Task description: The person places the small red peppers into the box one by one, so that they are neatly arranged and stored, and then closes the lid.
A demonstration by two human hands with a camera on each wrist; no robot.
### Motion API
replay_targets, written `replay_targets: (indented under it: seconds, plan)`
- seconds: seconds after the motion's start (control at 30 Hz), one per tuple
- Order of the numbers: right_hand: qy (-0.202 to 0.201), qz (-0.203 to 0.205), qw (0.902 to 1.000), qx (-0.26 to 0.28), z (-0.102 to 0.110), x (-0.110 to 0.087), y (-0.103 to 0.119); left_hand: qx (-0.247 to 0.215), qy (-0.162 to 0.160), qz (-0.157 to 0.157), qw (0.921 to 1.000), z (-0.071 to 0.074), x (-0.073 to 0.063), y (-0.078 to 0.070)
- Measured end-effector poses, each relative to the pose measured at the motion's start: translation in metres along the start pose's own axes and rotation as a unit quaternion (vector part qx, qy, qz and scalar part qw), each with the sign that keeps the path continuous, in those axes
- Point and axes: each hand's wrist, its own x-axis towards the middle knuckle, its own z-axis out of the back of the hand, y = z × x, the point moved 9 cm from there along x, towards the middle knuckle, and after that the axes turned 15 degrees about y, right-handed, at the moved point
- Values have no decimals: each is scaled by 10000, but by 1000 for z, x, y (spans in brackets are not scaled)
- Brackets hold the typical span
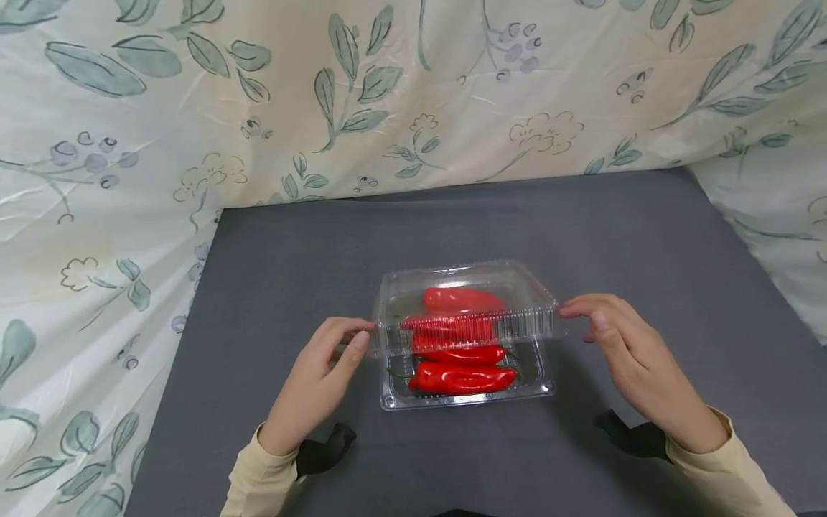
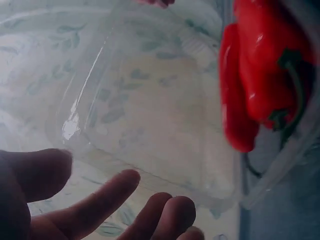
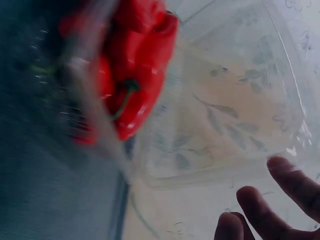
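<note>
A clear plastic clamshell box (image 1: 388, 398) lies on the dark cloth, its hinged lid (image 1: 530, 287) partly raised. Several red peppers (image 1: 461, 378) with green stems lie in its base; those farther back show through the lid. At the lid's left edge is my left hand (image 1: 316, 384), fingers loosely bent and fingertips against or close to the plastic. In the left wrist view its thumb is apart from the fingers. My right hand (image 1: 636, 366) reaches the lid's right edge with extended fingers, the index fingertip touching or nearly touching it. Neither hand is seen curled round the plastic.
A dark grey cloth (image 1: 291, 266) covers the table under the box. Leaf-patterned curtains (image 1: 362, 86) hang behind and at both sides. Black straps (image 1: 326, 451) are at both wrists, below cream sleeves.
</note>
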Motion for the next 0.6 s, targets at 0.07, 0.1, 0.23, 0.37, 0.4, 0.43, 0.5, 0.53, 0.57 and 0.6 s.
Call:
replay_targets:
  seconds: [0.07, 0.1, 0.23, 0.37, 0.4, 0.43, 0.5, 0.53, 0.57, 0.6]
  plan:
    - [51, -199, 9998, -47, -7, -8, -8, -75, 70, 170, 9998, -10, -5, 7]
    - [71, -299, 9995, -101, -11, -11, -12, -143, 99, 257, 9995, -15, -7, 11]
    - [97, -444, 9981, -405, -24, -21, -22, -480, 151, 618, 9968, -32, -13, 27]
    - [44, -329, 9977, -595, -34, -23, -24, -747, 99, 766, 9942, -43, -17, 40]
    - [44, -315, 9976, -616, -36, -23, -25, -779, 78, 765, 9940, -44, -17, 42]
    - [51, -315, 9976, -620, -38, -24, -25, -794, 55, 752, 9940, -46, -17, 42]
    - [76, -377, 9973, -624, -42, -25, -28, -814, 23, 722, 9941, -48, -18, 43]
    - [96, -418, 9972, -617, -44, -26, -29, -808, 9, 718, 9941, -50, -18, 44]
    - [125, -451, 9972, -589, -46, -27, -31, -815, 0, 722, 9941, -51, -18, 44]
    - [152, -494, 9970, -569, -48, -28, -32, -828, -2, 736, 9938, -52, -19, 45]
